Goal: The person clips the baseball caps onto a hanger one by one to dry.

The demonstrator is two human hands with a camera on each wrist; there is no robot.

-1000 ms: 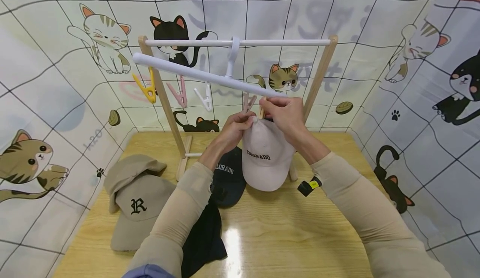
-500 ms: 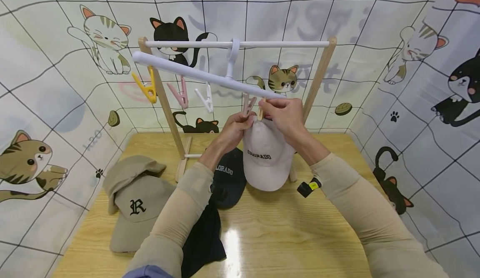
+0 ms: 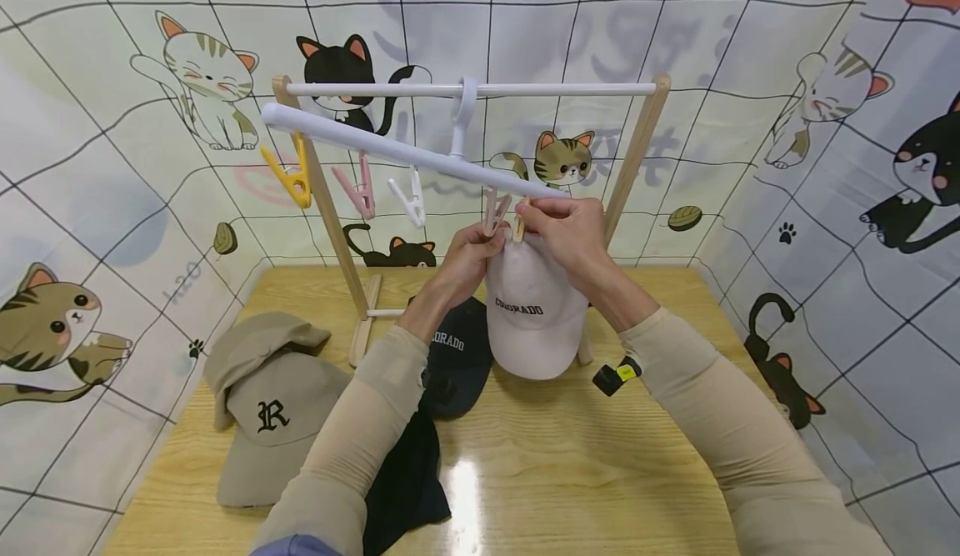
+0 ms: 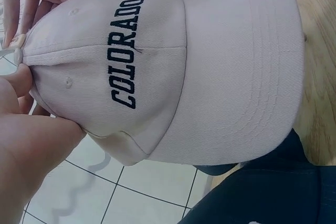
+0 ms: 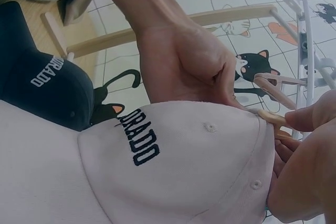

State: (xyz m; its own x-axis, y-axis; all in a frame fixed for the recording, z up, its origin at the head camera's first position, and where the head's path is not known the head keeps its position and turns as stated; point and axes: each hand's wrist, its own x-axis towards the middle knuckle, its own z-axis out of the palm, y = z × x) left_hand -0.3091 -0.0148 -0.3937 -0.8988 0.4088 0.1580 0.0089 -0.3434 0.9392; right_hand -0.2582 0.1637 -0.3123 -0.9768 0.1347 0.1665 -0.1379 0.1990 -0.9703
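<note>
A pale pink cap (image 3: 534,306) lettered COLORADO hangs brim down below the right end of a lavender clip hanger (image 3: 405,154). My left hand (image 3: 467,262) pinches the top of its crown, as the left wrist view also shows. With thumb and fingers, my right hand (image 3: 572,235) pinches a yellowish clothespin (image 5: 273,120) whose tip is at the crown's top. Just left of it, a pale pink clothespin (image 3: 495,208) hangs from the hanger. A dark COLORADO cap (image 3: 459,364) stands behind my left forearm. The cap hides some of my right fingertips in the right wrist view.
The hanger hooks over a white rod (image 3: 562,89) on a wooden-sided rack (image 3: 633,156). Yellow (image 3: 291,174), pink (image 3: 358,189) and white clothespins (image 3: 410,199) hang on the left. Beige caps (image 3: 281,406) and dark fabric (image 3: 408,489) lie on the wooden table (image 3: 570,456).
The hands stay at the crown with the same grips. The clothespin in my right hand shifts very slightly left, and the whole view drifts a little.
</note>
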